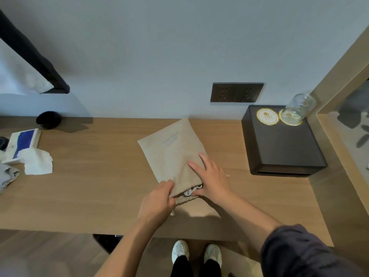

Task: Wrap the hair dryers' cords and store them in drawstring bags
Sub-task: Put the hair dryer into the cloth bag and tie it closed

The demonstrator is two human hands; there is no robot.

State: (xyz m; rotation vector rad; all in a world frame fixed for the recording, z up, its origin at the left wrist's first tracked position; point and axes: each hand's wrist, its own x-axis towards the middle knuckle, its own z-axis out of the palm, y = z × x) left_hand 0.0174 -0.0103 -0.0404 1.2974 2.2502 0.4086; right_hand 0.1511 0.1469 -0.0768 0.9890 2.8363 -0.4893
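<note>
A beige drawstring bag (171,148) lies flat on the wooden desk (89,186), its mouth toward me. My left hand (157,204) pinches the left side of the bag's mouth. My right hand (211,176) rests on the bag's right side with its fingers straight, its thumb at the opening. Inside the mouth a dark and white object (192,191) shows, mostly hidden by the cloth; I take it for the hair dryer. A drawstring end (173,212) hangs below my left hand.
A dark box (283,148) with two round coasters and an upturned glass (300,105) stands at the right. A tissue box (22,144) with loose tissues lies at the left, a black round object (48,119) behind it. Wall sockets (236,92) sit above the desk.
</note>
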